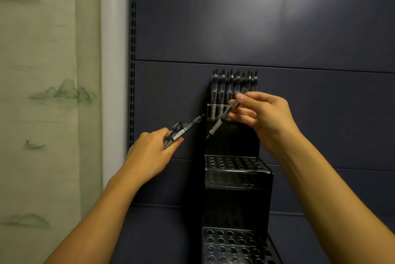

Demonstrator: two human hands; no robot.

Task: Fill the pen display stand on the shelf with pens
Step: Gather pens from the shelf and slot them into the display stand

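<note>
Right hand [265, 114] pinched one pen [226, 112], centre frame; left hand [154, 148] gripped a spare bundle [181, 130]. Best lowered tip-first, upright, into a free hole of the stand [237, 180].

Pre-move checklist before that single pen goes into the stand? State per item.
1. Right hand grips single pen: ok.
2. Pen tip points down toward stand: ok, tilted.
3. Left hand holds spare pens clear of stand: ok.
4. Top tier pens filled; free hole there: cannot tell.
5. Middle tier holes open: ok.
6. Tip lined up over a hole: not ok.
</note>
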